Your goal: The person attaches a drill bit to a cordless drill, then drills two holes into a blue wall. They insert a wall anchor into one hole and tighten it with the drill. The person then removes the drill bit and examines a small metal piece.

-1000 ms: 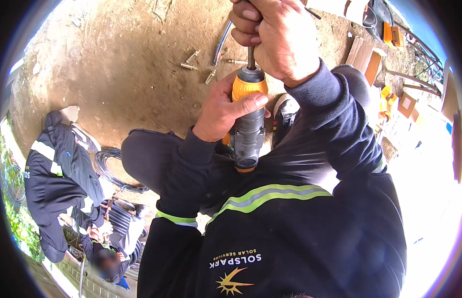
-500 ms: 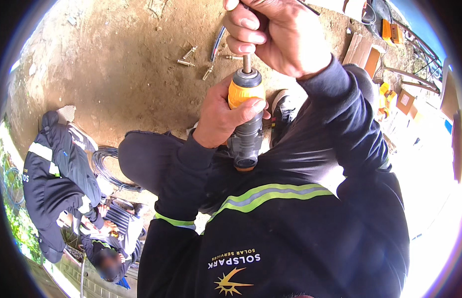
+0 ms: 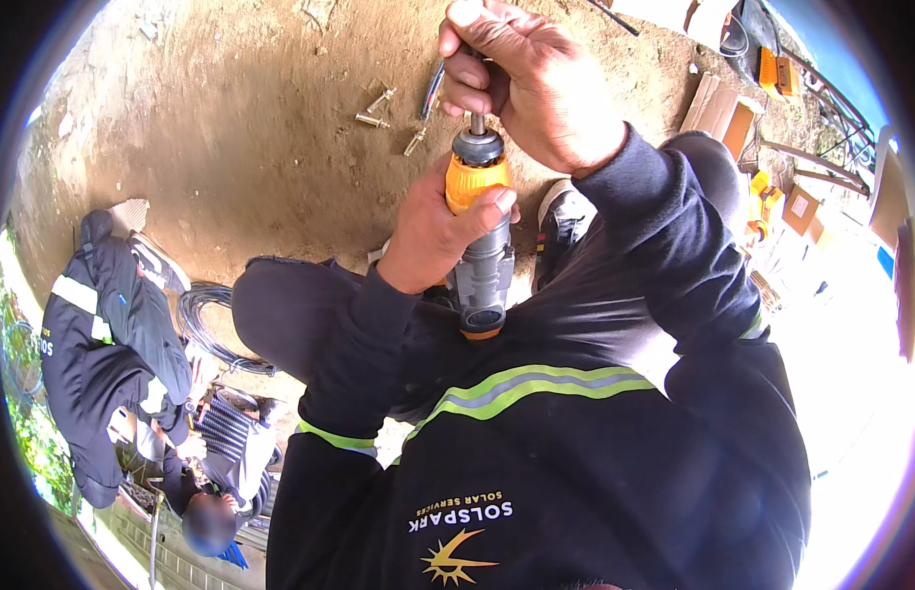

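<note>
Right hand has edged leftward, left hand holding the power tool.

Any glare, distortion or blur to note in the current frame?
Head view: glare whites out much of the right side; head view: a dark fisheye rim rounds off the corners; head view: a co-worker's head at lower left is blurred; head view: the power tool looks clear, the right hand brightly lit.

Your long orange-and-black power tool looks plastic, your long dark cloth sleeves dull, the thin gold metal bolts shiny.
</note>
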{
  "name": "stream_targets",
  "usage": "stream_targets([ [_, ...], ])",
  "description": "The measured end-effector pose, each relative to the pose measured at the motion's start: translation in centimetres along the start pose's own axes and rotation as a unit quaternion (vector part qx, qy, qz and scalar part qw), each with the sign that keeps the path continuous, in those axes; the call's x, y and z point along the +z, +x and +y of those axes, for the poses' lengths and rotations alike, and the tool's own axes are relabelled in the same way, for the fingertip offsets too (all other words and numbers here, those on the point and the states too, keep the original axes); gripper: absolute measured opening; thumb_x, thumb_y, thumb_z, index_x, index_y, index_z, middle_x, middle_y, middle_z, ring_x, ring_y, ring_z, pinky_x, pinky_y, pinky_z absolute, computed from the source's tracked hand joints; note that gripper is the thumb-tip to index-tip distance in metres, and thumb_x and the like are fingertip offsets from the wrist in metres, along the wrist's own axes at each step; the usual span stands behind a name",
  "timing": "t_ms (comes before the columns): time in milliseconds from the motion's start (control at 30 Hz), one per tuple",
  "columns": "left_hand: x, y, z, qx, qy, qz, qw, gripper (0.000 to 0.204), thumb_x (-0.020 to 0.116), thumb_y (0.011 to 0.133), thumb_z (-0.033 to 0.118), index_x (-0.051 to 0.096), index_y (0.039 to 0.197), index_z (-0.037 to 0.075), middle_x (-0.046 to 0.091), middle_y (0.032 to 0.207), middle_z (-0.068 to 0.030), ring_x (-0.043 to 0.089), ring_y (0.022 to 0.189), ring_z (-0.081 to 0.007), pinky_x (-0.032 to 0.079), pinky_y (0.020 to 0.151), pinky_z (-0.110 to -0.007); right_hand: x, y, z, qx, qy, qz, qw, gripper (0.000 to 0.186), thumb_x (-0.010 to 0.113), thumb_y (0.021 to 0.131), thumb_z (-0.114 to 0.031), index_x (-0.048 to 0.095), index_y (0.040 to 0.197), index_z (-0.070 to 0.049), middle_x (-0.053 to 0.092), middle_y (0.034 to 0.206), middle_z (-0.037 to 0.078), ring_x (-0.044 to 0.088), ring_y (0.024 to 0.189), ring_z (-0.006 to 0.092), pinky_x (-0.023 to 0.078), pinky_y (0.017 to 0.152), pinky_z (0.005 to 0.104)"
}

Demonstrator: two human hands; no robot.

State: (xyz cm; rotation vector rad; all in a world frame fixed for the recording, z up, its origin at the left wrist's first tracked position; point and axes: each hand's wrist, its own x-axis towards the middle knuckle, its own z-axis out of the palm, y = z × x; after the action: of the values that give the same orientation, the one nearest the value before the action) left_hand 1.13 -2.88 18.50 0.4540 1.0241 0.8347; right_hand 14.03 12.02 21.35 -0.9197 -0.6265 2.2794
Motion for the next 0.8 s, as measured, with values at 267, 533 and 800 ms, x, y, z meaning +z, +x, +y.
stream_targets([
  [267, 0.1, 0.4, -0.1, 0.018, -0.051, 0.000, 0.999, 0.039, 0.078, 0.099, 0.024, 0.059, 0.126, 0.002, 0.069, 0.103, -0.0053, 0.073, 0.086, -0.0168, 0.059, 0.081, -0.033, -0.1, 0.6, -1.9, -0.017, -0.088, 0.010, 0.996, 0.026, 0.060, 0.112, -0.023, 0.068, 0.104, 0.001, 0.070, 0.083, 0.008, 0.070, 0.073, 0.0199, 0.057, 0.069, 0.0317],
  [533, 0.5, 0.4, 0.3, 0.072, 0.014, 0.001, 0.997, 0.035, 0.078, 0.100, 0.022, 0.057, 0.121, 0.002, 0.069, 0.100, -0.0057, 0.072, 0.084, -0.0160, 0.058, 0.078, -0.033, -1.0, 0.7, -3.4, -0.020, -0.182, -0.026, 0.983, 0.033, 0.067, 0.107, -0.031, 0.076, 0.111, 0.001, 0.078, 0.099, 0.008, 0.076, 0.092, 0.0151, 0.061, 0.081, 0.0297],
  [800, 0.9, 0.5, 0.6, 0.091, 0.023, 0.003, 0.996, 0.030, 0.077, 0.100, 0.020, 0.059, 0.115, 0.002, 0.069, 0.094, -0.0066, 0.073, 0.082, -0.0173, 0.058, 0.075, -0.033, -0.6, 0.4, -3.4, -0.027, -0.165, -0.003, 0.986, 0.028, 0.063, 0.107, -0.020, 0.075, 0.110, 0.006, 0.079, 0.095, 0.009, 0.072, 0.085, 0.0134, 0.056, 0.082, 0.0271],
])
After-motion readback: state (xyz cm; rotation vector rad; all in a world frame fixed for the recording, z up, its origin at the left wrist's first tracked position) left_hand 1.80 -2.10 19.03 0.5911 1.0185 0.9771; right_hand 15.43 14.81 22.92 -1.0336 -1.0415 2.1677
